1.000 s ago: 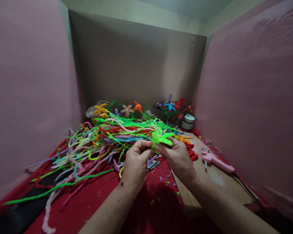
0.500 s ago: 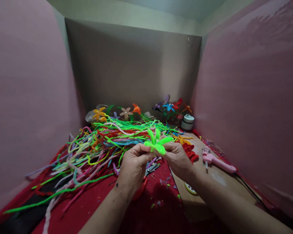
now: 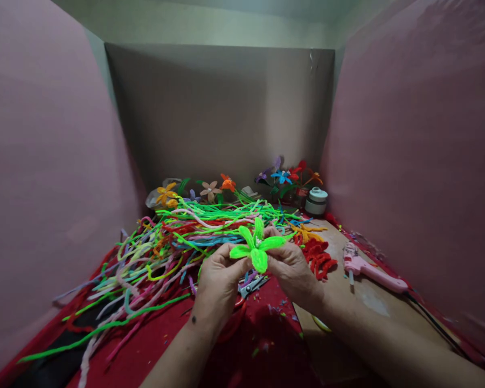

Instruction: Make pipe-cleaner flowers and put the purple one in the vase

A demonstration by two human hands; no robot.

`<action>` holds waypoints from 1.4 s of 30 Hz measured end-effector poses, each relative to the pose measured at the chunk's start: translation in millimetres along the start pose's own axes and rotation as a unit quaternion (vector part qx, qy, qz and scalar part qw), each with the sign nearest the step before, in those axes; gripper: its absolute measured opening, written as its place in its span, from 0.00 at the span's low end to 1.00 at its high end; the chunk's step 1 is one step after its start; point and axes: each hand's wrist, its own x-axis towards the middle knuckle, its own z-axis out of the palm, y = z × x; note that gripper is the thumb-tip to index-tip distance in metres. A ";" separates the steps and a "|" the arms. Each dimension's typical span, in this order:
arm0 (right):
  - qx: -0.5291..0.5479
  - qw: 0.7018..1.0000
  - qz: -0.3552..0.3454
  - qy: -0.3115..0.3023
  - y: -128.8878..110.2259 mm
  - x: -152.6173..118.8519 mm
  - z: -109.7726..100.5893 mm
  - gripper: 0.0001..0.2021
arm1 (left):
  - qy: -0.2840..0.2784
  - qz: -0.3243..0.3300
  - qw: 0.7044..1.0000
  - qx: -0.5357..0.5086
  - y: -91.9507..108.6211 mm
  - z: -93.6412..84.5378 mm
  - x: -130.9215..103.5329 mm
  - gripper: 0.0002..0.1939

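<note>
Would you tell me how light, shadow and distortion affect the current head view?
In the head view, dim light with a paler band on the grey back wall, dark shadow on the red cloth, pink side walls stretched outwards, the fuzzy bright-green flower fairly clear.

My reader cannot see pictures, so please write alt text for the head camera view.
Left hand and right hand hold a bright green fuzzy flower above a red cloth, before heaped colourful stems; a pink glue gun lies at right on cardboard.
</note>
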 end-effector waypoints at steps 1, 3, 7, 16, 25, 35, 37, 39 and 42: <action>-0.011 1.000 0.008 0.001 0.3 -1.1 -1.3 0.12 | -0.002 0.008 0.999 0.036 0.9 0.8 -1.6 0.08; -0.027 0.999 0.026 0.009 0.9 -3.0 -4.4 0.13 | -0.002 0.021 0.993 0.117 4.0 2.8 -5.5 0.07; 0.046 0.997 0.067 0.016 1.6 -3.3 -8.7 0.12 | 0.025 0.058 0.980 0.188 11.0 6.2 -10.3 0.10; 0.225 0.968 0.111 -0.019 13.2 -7.2 1.9 0.08 | 0.005 0.112 0.972 0.206 7.1 1.5 -10.1 0.03; 0.200 0.971 0.123 -0.047 20.7 -7.2 -5.6 0.09 | -0.024 0.102 0.979 0.175 15.4 4.1 -10.1 0.05; 0.154 0.977 0.085 -0.123 7.7 -7.9 -10.2 0.14 | -0.025 0.089 0.982 0.166 17.9 1.1 -11.4 0.08; 0.146 0.977 0.079 -0.130 5.5 -7.9 -10.5 0.14 | -0.035 0.086 0.981 0.170 20.0 1.0 -11.0 0.08; 0.137 0.979 0.072 -0.130 4.5 -8.5 -10.2 0.14 | -0.043 0.071 0.982 0.169 21.4 -0.4 -9.4 0.08; 0.125 0.982 0.069 -0.126 5.5 -9.7 -9.4 0.15 | -0.064 0.015 0.988 0.143 24.3 -3.8 -5.7 0.08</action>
